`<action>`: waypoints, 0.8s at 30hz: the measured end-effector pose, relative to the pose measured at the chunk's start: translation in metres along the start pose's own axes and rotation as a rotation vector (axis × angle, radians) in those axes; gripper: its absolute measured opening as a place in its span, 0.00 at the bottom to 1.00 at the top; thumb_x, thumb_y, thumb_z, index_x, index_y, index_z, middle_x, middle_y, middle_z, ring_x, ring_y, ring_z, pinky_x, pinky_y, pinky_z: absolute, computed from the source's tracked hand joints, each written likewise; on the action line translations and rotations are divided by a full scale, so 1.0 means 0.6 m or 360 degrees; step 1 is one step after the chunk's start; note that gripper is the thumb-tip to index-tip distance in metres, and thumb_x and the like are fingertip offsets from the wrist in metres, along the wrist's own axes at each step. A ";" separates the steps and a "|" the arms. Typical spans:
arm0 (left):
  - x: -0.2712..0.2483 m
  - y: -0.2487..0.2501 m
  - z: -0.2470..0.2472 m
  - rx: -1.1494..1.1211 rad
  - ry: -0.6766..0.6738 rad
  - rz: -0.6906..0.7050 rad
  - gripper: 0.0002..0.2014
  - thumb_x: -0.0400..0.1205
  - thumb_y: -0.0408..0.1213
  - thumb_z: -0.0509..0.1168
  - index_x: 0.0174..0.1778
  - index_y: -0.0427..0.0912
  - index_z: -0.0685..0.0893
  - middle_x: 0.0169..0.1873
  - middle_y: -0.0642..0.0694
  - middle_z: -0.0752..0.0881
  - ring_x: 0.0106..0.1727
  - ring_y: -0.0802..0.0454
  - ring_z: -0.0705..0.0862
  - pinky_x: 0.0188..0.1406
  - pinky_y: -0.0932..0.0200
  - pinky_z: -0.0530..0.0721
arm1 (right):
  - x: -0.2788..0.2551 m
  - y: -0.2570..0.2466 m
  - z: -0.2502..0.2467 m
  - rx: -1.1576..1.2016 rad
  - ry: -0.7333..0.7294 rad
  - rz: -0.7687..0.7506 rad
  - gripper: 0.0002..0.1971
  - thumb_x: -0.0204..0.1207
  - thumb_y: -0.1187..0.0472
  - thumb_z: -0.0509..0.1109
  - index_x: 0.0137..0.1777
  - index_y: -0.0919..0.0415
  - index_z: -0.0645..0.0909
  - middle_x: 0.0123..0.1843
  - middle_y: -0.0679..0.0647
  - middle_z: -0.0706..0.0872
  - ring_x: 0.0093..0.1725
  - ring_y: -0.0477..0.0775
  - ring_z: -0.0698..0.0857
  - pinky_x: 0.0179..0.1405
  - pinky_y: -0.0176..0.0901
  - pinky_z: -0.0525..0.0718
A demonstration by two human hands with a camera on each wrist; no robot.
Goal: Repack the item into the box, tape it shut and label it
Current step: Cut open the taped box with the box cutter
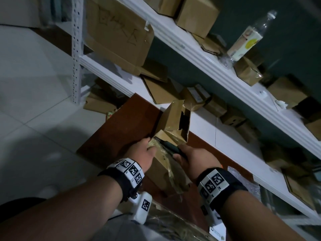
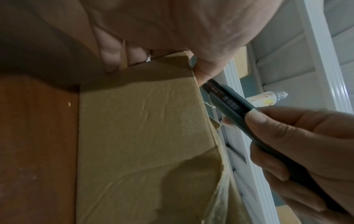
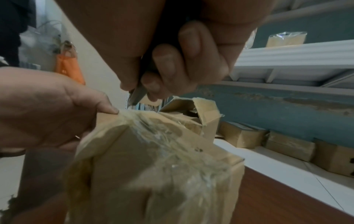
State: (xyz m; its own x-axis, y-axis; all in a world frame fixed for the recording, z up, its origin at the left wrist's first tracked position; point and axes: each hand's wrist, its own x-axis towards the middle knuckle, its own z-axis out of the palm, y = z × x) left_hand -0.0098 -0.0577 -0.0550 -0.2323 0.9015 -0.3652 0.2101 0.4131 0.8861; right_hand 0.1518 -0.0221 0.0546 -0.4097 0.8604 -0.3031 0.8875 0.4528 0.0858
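A brown cardboard box point(image 1: 166, 169) wrapped in wrinkled clear tape stands on a reddish-brown table point(image 1: 121, 129). My left hand point(image 1: 142, 152) grips its far top edge, thumb on the taped top and fingers over the side point(image 2: 118, 50). My right hand point(image 1: 192, 159) holds a dark utility knife point(image 1: 171, 147), its tip at the box's top near my left thumb point(image 2: 203, 71). In the right wrist view the metal blade point(image 3: 137, 94) points down toward the taped corner point(image 3: 153, 125). A second box point(image 1: 175, 119) with raised flaps stands just behind.
A white metal shelf rack point(image 1: 199, 54) runs behind the table, loaded with several cardboard boxes point(image 1: 196, 14) and a plastic bottle point(image 1: 246, 40). Flattened cartons point(image 1: 118, 37) lean at the left. White tiled floor point(image 1: 34, 101) lies to the left. An orange bag point(image 3: 69, 66) hangs in the background.
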 end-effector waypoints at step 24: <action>0.004 -0.002 0.018 0.0098 0.0070 0.0018 0.27 0.86 0.44 0.57 0.84 0.54 0.66 0.70 0.43 0.81 0.61 0.38 0.84 0.58 0.43 0.83 | -0.034 0.028 0.001 -0.0183 -0.0012 0.0067 0.16 0.84 0.38 0.57 0.59 0.44 0.80 0.42 0.47 0.85 0.42 0.54 0.84 0.41 0.48 0.86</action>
State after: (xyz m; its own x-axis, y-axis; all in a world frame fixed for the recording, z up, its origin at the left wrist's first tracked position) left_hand -0.0004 -0.0547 -0.0601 -0.2705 0.9003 -0.3410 0.2707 0.4110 0.8705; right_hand 0.1750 -0.0323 0.0616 -0.3709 0.8776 -0.3038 0.8736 0.4407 0.2065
